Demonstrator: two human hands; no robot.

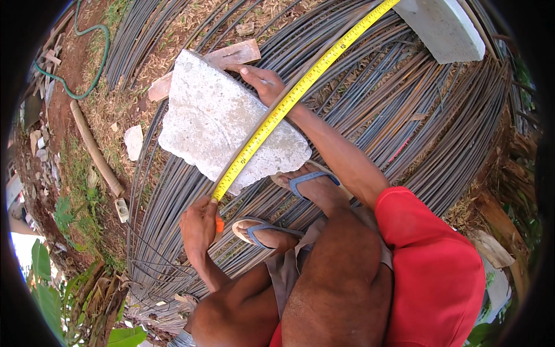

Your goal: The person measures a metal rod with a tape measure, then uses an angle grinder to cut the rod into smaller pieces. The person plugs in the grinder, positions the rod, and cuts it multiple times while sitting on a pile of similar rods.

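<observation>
One yellow tape (312,76) pinched tight in left grip (198,226), likely to steady it; right grip (265,85) half-curled at far edge of slab (214,110), hold unclear.

And there's the pole (95,150), lying slantwise on the ground, our marker here! Just beyond its far end, a green hose (107,49) loops and curls. Look left of the pole: rubble (41,151), scattered over reddish soil. Right of it, near its middle, sits a pale shard (133,143). At the near end, just beside it, a small whitish piece with a hole (121,210)! A weed (63,215) sprouts to that end's left, and nearer still, broad green leaves (49,295). Well apart, far right of the pole: a white block (444,32), and nearer, a wood chunk (490,248).
</observation>
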